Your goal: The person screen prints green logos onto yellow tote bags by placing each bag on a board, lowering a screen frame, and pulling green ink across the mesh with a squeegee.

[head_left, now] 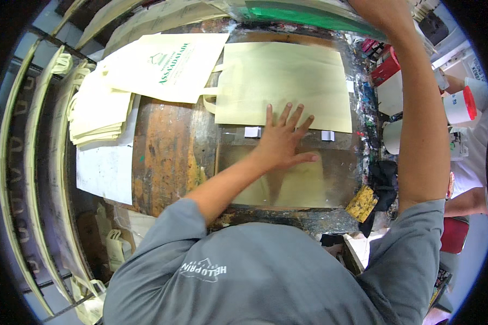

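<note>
My left hand (pixel 283 140) lies flat with the fingers spread open, pressing on the lower edge of a plain cream bag (pixel 284 84) that lies on the worn work table (pixel 168 157). It grips nothing. My right hand (pixel 375 12) is raised to the green-edged frame (pixel 303 15) above the bag (it is cut by the picture's edge, so I cannot tell if it is closed). A printed bag (pixel 165 65) lies on a stack of bags (pixel 95 116) to the left.
</note>
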Available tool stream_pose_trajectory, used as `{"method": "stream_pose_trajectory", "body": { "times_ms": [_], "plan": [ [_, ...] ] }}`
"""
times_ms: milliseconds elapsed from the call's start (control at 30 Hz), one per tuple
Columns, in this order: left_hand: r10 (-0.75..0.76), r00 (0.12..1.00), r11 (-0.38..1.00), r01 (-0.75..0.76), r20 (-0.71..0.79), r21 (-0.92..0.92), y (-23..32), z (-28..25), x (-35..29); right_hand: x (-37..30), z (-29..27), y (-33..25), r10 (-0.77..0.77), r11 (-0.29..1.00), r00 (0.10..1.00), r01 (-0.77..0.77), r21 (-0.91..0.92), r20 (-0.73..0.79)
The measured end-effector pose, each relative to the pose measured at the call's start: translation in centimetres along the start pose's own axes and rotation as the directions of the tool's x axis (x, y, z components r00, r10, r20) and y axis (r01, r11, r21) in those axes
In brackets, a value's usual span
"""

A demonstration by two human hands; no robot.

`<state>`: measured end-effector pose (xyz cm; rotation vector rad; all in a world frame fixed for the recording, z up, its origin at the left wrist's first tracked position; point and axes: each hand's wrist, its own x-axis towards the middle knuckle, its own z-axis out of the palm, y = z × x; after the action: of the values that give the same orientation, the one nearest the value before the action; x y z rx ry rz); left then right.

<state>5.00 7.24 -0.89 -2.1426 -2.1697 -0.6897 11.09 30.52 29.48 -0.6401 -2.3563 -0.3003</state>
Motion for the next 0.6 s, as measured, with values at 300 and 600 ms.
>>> {"method": "stream_pose_trajectory", "body": {
  "times_ms": [300, 600],
  "plan": [
    [-0.065, 0.987, 0.996, 0.056, 0.147, 0.068, 4.4, 4.5, 1.2, -1.1, -0.9, -0.2, 0.072, 0.995, 0.98, -0.084, 0.056, 0.185],
    [-0.59, 0.799, 0.402, 0.163, -0.119, -0.901, -1.6, -9.3, 4.4, -3.3, 0.1, -0.1, -0.056, 0.996, 0.998, 0.058, -0.064, 0.039]
  ]
}}
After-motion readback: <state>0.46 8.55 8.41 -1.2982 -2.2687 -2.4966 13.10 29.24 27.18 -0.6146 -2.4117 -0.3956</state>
